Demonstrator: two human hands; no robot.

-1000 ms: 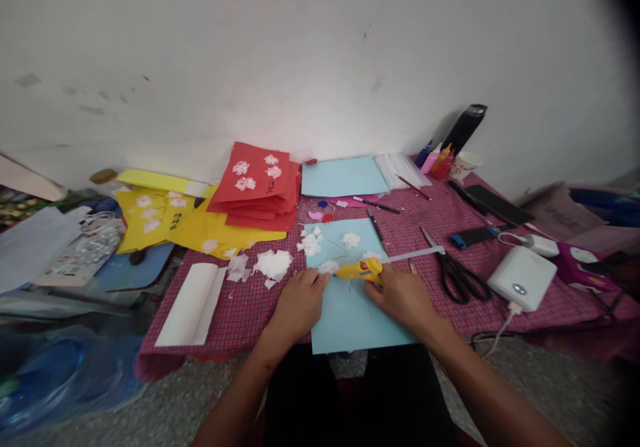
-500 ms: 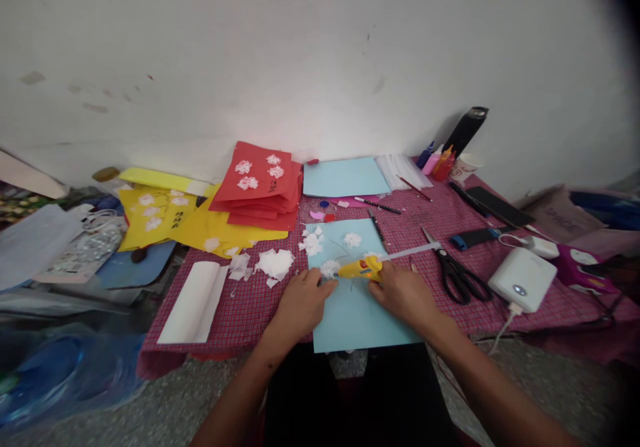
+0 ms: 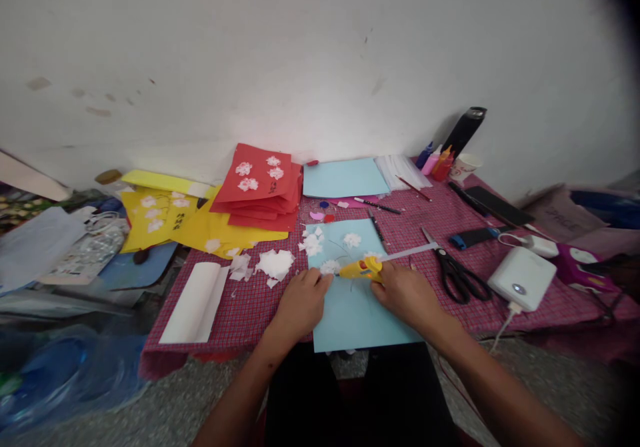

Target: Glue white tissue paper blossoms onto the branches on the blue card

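Note:
A light blue sheet (image 3: 360, 313) lies at the table's front edge, bearing thin drawn lines and white paper flowers. My right hand (image 3: 405, 293) is wrapped round a yellow glue gun (image 3: 360, 269), whose long glue stick (image 3: 410, 252) juts out to the right. The gun's nozzle points left at the lower-left white flower (image 3: 329, 267). Beside that flower, at the sheet's left edge, is my left hand (image 3: 303, 300), its fingers drawn together; what they hold, if anything, is too small to tell. Another white flower (image 3: 352, 240) sits higher on the sheet.
Torn white paper (image 3: 275, 265) and a folded white sheet (image 3: 195, 303) lie left. Behind are red cards (image 3: 260, 183), yellow cards (image 3: 155, 217) and blue sheets (image 3: 345, 178). Black scissors (image 3: 457, 277), a white power bank (image 3: 523, 279) and a black bottle (image 3: 464, 130) are at right.
The fingertips of my left hand have drawn in closer together beside the flower. My right hand and the glue gun have barely moved.

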